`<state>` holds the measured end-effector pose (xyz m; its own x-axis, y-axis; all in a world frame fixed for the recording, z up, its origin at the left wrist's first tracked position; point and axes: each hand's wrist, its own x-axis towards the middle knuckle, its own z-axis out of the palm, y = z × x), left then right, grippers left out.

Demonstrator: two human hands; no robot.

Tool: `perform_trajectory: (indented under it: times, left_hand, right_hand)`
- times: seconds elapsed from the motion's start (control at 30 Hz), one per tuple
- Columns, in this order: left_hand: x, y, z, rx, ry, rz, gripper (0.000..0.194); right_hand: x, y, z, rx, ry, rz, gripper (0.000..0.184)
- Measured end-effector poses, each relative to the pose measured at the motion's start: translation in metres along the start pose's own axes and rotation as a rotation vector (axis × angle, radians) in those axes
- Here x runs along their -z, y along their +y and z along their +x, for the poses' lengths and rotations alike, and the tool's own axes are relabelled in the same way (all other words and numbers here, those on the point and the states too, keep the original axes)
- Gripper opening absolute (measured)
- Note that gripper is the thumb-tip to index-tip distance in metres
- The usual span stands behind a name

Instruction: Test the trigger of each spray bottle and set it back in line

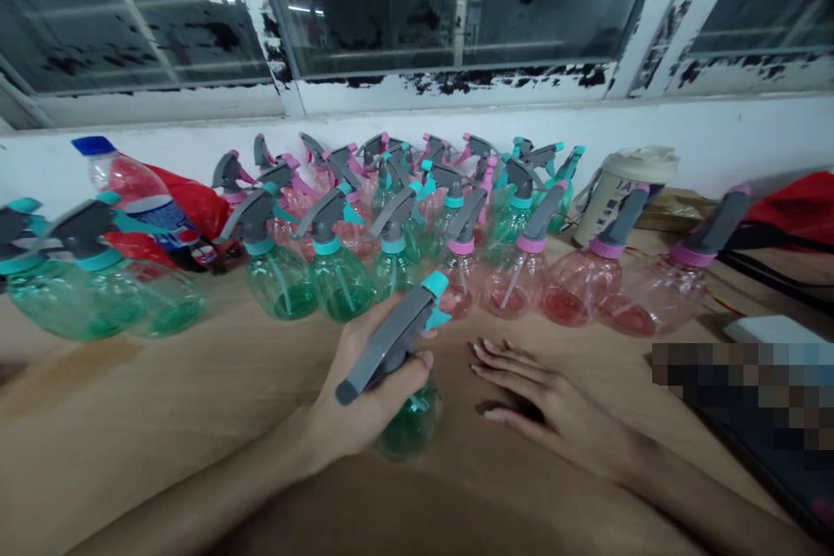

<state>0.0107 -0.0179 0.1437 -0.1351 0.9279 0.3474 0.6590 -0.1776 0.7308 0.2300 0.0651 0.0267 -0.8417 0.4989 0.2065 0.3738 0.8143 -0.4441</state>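
1. Behind your work, dark window panes (378,9) in flaking frames cross the top of the frame, reflecting strip lights, above a white wall (723,135).
2. Your wooden table (228,400) fills the lower frame; a brownish patch shows at left.
3. Across the middle of the frame you have a crowd of standing spray bottles: green ones (280,278) at left and centre, pink ones (514,278) towards the right, grey trigger heads on top. Tubes run down inside those in front; their bases look darker, though you cannot tell liquid from tint.
4. At upper left, a blue-capped drink bottle (140,187) leans, something dark low inside.
5. At upper right stands a pale lidded cup (618,191), contents hidden.
6. At lower centre, your left hand (368,382) is clamped around a green spray bottle (410,430), its base dark green.
7. Your right hand (547,391) rests apart beside it, holding nothing, fingers extended.
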Motion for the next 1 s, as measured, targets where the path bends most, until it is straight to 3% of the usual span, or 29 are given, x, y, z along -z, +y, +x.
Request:
perform_trajectory:
  times: [1.0]
  left_hand:
    - [-0.0002,-0.0016,-0.0021,0.085,-0.096,-0.141,0.01]
  right_hand:
    - [-0.0015,0.0019,0.0002,0.024,0.013,0.003,0.048]
